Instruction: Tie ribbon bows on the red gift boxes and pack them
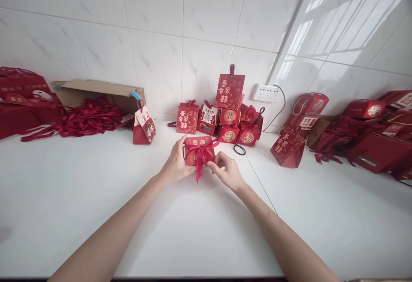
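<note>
A small red gift box [191,159] with gold lettering is held up just above the white table. Around it runs a red satin ribbon [200,165], tied in a bow on the front, with one tail hanging below the box. My left hand [180,159] grips the box from its left side, the fingers partly hidden behind it. At the lower right corner my right hand [224,168] has thumb and fingers closed in a pinch on the ribbon's right side. Exactly how much ribbon lies between those fingertips is hidden.
Several finished red boxes [230,135] are stacked against the tiled wall. A cardboard carton [103,88] of red ribbons [92,116] stands left, near a triangular box [144,127]. Another box [288,148] and a red pile [375,147] lie right. A black loop [239,150] and power strip [264,93] are behind.
</note>
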Demonstrator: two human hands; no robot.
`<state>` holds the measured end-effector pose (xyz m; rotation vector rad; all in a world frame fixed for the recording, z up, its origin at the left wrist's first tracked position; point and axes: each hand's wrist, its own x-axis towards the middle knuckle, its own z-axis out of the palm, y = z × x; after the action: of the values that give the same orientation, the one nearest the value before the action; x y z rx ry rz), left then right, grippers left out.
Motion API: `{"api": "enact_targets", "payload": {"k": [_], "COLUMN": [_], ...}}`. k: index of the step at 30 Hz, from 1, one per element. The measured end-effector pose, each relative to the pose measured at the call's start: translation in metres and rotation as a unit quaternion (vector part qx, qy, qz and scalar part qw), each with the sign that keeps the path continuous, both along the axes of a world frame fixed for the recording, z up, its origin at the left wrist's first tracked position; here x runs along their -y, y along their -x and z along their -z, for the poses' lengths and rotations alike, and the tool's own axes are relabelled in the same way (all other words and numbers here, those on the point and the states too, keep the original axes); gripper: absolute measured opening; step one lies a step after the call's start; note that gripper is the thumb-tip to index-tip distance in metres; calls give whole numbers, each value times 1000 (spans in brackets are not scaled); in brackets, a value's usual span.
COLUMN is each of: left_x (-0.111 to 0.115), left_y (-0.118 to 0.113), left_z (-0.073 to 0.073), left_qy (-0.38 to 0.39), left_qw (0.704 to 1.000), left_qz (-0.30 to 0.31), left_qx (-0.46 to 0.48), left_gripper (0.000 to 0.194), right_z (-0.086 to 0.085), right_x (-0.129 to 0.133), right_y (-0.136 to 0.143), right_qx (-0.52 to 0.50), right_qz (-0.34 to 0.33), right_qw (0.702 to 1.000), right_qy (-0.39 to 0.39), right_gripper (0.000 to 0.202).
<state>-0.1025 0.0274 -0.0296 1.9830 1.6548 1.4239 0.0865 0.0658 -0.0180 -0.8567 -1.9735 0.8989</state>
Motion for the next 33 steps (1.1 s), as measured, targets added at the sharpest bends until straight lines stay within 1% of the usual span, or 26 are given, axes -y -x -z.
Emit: {"api": "enact_targets", "payload": {"k": [2,3,4,5,6,7,8,9,10,12,13,15,17,19,20,22,24,26,27,29,30,31,33], "left_x": [1,1,1,1,0,0,-1,-2,-3,-3,-2,1,5,8,9,9,7,5,5,6,7,8,10], "left_y": [-2,-3,-3,-3,-1,1,5,9,13,21,23,25,23,19,16,9,1,-8,-11,-12,-10,-6,6], "left_z": [0,0,-1,-2,-4,-6,-8,-11,-13,-18,-20,-22,-22,-21,-21,-21,-22,-24,-26,-31,-36,-42,-58], "left_qy": [-6,-9,-11,-9,0,18,45,79,115,175,191,196,165,110,79,27,-10,-43,-59,-88,-96,-103,-103], "left_qw": [1000,1000,1000,1000,1000,998,995,988,977,954,950,958,976,990,994,995,994,991,989,988,989,991,991], "left_qz": [-6,-9,-11,-12,-11,-7,3,20,43,97,116,120,97,82,80,77,73,78,79,60,35,0,-84], "left_qx": [-1,1,5,13,29,55,91,134,176,223,219,170,101,31,-2,-57,-86,-102,-109,-115,-108,-87,-1], "left_gripper": [104,103,103,102,101,98,95,93,91,90,91,90,91,94,92,76,48,23,18,19,22,25,32], "right_z": [2,3,3,3,3,2,0,-3,-5,-10,-12,-13,-13,-14,-16,-21,-28,-37,-41,-49,-53,-57,-65], "right_x": [1,0,-1,-3,-7,-11,-17,-24,-31,-44,-48,-53,-51,-46,-43,-38,-34,-31,-30,-29,-29,-30,-31], "right_y": [3,5,6,6,5,2,-2,-7,-13,-25,-30,-35,-34,-31,-29,-27,-27,-27,-27,-29,-30,-31,-35], "right_qx": [4,-3,-22,-60,-116,-178,-239,-291,-332,-374,-388,-405,-424,-444,-448,-441,-432,-427,-426,-430,-435,-441,-444], "right_qz": [16,16,8,-7,-20,-26,-25,-13,5,37,47,56,45,19,8,-2,-2,-13,-21,-27,-22,-14,5], "right_qw": [1000,1000,1000,996,986,968,945,924,907,893,887,880,868,855,852,860,869,873,874,877,878,879,884], "right_qy": [-20,-13,12,60,120,177,221,248,258,248,245,244,255,268,270,256,241,236,232,212,197,180,144], "right_gripper": [31,28,27,25,25,25,26,27,29,31,30,26,22,22,23,25,24,23,23,21,21,21,25]}}
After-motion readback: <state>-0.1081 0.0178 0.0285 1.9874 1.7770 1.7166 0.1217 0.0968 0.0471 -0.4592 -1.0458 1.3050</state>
